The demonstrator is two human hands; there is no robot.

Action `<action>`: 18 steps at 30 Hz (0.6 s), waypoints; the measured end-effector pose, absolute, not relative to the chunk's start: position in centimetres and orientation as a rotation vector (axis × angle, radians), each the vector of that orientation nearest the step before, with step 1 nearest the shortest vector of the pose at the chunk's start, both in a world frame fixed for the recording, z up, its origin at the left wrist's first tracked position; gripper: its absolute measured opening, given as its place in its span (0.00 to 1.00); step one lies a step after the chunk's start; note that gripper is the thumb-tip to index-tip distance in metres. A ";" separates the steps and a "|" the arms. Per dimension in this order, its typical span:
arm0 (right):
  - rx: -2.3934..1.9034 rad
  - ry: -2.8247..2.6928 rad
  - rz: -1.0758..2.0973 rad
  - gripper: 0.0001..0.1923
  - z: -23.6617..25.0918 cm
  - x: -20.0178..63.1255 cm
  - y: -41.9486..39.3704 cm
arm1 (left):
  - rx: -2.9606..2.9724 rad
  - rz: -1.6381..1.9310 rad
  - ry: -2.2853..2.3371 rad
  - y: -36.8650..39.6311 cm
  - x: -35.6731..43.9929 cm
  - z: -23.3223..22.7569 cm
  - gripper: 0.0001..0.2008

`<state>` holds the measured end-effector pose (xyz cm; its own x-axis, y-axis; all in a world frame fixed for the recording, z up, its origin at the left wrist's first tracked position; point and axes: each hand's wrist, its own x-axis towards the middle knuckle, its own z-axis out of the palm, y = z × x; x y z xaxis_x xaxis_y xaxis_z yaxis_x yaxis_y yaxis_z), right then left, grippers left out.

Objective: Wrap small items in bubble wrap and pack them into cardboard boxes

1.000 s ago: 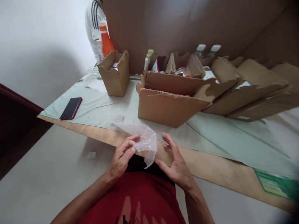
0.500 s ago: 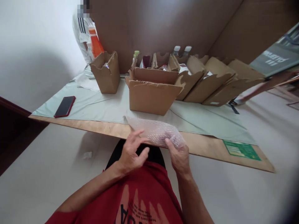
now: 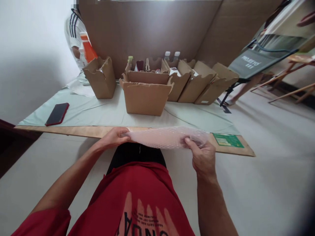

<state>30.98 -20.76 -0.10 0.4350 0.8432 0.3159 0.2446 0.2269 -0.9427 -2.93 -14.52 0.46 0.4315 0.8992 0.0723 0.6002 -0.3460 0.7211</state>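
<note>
A sheet of clear bubble wrap (image 3: 162, 137) is stretched sideways over the front edge of the table, close to my waist. My left hand (image 3: 117, 137) pinches its left end between thumb and fingers. At the other end, my right hand (image 3: 203, 155) is closed on the wrap, thumb on top and fingers beneath, seen dimly through the plastic. The table's wooden edge shows faintly through the sheet. Behind it stands a brown cardboard box (image 3: 145, 98) with an open top.
More cut cardboard boxes (image 3: 183, 82) holding bottles and packs line the back. A tall box (image 3: 104, 82) and a phone (image 3: 57, 114) are on the left. A green label (image 3: 227, 140) marks the right edge. Another person (image 3: 75, 32) stands behind a cardboard panel (image 3: 147, 32).
My left hand has moved left and closed on the free end of the bubble wrap. My right hand has shifted right, pulling the sheet straight. The camera view has turned right.
</note>
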 end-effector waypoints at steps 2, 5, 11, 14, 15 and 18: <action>-1.332 -1.105 0.551 0.13 -0.5 31.4 -20.2 | 1.996 0.626 1.278 -14.8 -4.2 0.9 0.14; -1.392 -1.164 0.517 0.19 -1.3 31.5 -18.0 | 1.926 0.645 1.326 -13.5 -5.6 2.1 0.16; -1.528 -1.264 0.450 0.33 -3.9 31.8 -11.9 | 1.961 0.656 1.564 -7.1 -6.0 2.1 0.16; -1.590 -1.256 0.327 0.36 -5.0 33.4 -11.3 | 2.045 0.734 1.771 -5.9 -5.7 0.7 0.24; -1.603 -1.260 0.285 0.35 -5.2 34.0 -11.5 | 2.079 0.766 1.820 -6.1 -5.5 0.1 0.27; -1.604 -1.328 0.202 0.26 -5.0 33.8 -12.3 | 2.213 0.795 1.819 -7.6 -4.2 -1.5 0.28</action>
